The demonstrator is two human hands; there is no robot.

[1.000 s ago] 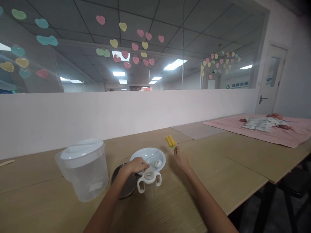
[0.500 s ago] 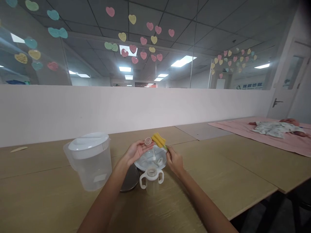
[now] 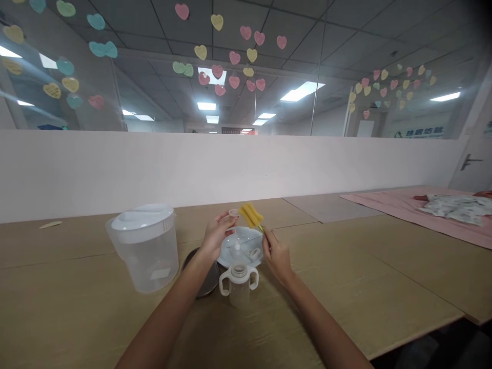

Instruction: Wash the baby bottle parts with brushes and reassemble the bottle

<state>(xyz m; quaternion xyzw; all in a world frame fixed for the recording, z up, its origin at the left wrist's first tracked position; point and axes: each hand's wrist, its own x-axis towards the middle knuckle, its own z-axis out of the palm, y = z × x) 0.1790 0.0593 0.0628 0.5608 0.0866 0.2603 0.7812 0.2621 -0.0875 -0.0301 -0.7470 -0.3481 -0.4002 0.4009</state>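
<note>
In my left hand [image 3: 216,234] is a small round ring-shaped piece [image 3: 233,212], pale and pinched at the fingertips. My right hand [image 3: 277,256] grips the green handle of a yellow sponge brush [image 3: 251,215], whose head is beside the ring. Below both hands lies a pale bowl [image 3: 226,254] holding a white nipple-like part with a tube [image 3: 237,249] and a white ring-like part [image 3: 254,253]. In front of the bowl stands a clear bottle [image 3: 240,294] with two white handles and an open mouth. Whether brush and ring touch, I cannot tell.
A clear lidded pitcher [image 3: 148,256] stands left of my left arm. A dark round tray or lid [image 3: 207,282] lies partly under that forearm. On the right, a pink cloth [image 3: 400,210] bears a doll-like figure in patterned clothing [image 3: 457,206]. A low white wall [image 3: 230,169] runs behind the table.
The ring has tilted from facing me to nearly edge-on, as my left hand turned. The brush head has shifted slightly. My view has swung a little to the left.
</note>
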